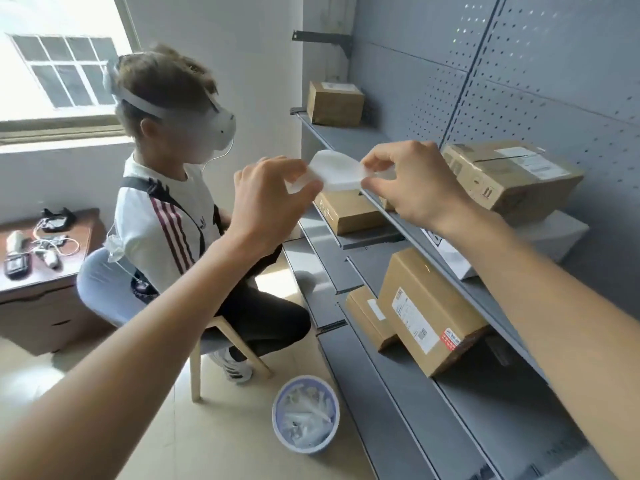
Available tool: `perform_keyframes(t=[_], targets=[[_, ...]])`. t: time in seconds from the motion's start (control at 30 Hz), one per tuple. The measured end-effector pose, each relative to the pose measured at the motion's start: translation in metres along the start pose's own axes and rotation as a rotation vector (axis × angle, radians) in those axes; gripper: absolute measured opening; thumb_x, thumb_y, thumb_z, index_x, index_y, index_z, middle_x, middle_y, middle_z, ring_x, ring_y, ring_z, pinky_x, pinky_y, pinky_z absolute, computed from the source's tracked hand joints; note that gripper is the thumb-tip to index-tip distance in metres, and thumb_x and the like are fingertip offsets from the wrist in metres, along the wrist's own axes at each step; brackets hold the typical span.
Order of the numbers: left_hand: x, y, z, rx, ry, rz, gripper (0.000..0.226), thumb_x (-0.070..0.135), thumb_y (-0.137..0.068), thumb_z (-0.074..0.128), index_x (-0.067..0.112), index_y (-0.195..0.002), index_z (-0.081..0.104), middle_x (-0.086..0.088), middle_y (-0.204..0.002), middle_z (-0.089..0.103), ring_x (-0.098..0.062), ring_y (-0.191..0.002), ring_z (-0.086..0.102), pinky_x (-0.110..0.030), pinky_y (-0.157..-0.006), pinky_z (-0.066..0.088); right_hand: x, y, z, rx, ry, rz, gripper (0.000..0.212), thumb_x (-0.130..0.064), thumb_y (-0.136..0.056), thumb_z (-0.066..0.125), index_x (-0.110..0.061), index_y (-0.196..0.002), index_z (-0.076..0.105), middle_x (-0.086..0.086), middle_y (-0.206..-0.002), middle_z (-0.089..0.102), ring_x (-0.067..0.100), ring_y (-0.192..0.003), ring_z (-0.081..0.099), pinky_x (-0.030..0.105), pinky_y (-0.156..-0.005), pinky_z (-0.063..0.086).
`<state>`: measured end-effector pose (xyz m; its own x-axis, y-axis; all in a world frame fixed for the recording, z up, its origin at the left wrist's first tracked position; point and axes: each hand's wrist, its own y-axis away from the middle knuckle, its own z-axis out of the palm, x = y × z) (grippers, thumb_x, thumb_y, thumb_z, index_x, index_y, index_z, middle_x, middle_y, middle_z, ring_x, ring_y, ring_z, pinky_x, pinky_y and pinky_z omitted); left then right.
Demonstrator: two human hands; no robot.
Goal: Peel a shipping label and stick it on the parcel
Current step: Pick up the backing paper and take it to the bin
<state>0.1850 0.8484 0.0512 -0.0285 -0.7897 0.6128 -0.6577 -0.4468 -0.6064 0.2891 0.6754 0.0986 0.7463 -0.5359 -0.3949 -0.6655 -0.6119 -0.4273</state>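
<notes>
Both arms raised in front of grey metal shelving (349, 140) with a pegboard back. White shipping label (337, 169) held in mid-air between the two hands, out past the front edge of the upper shelf, curved and slightly translucent. Left hand (273, 199) closed on the label's left end, thumb and fingers pinched around the sheet. Right hand (412, 183) closed on the label's right end, thumb (379, 185) below and fingertips above, pinching the edge. Could not tell whether the label was already parted from its backing.

Nearest parcel (509, 178), a brown cardboard box with tape and a printed label on top, sat on the upper shelf just right of the right hand, near the front edge. Smaller cardboard box (334, 102) stood further back on the same shelf. Another brown box (349, 211) lay on the shelf below, directly under the held label. Labelled box (429, 310) leaned tilted on a lower shelf, a flatter box (369, 317) just beside it to the left.

Blue wastebasket (305, 414) with crumpled white paper strips stood on the tiled floor at the foot of the shelving. Seated person (162, 216) wearing a headset faced the shelving, left of the hands. Dark wooden cabinet (45, 289) with small devices and cables on top at far left.
</notes>
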Motion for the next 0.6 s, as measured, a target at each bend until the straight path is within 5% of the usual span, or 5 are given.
perform_keyframes(t=[0.23, 0.6], targets=[[-0.070, 0.035, 0.038, -0.057, -0.037, -0.153, 0.016, 0.036, -0.089, 0.071, 0.022, -0.088, 0.080, 0.007, -0.089, 0.077, -0.017, -0.088, 0.071, -0.048, -0.089, 0.055, 0.033, -0.005, 0.083, -0.164, -0.077, 0.008, 0.013, -0.022, -0.089, 0.074, -0.020, -0.102, 0.076, 0.000, -0.102, 0.074, 0.015, -0.099, 0.064, 0.027, -0.083, 0.045], [-0.199, 0.148, 0.130, -0.170, -0.124, -0.367, 0.019, 0.032, -0.087, 0.072, 0.017, -0.095, 0.082, 0.004, -0.095, 0.079, -0.012, -0.091, 0.072, -0.044, -0.086, 0.058, 0.116, 0.058, 0.272, -0.372, -0.199, 0.107, 0.014, -0.019, -0.088, 0.070, -0.020, -0.100, 0.078, 0.000, -0.102, 0.077, 0.020, -0.099, 0.068, 0.038, -0.092, 0.053]])
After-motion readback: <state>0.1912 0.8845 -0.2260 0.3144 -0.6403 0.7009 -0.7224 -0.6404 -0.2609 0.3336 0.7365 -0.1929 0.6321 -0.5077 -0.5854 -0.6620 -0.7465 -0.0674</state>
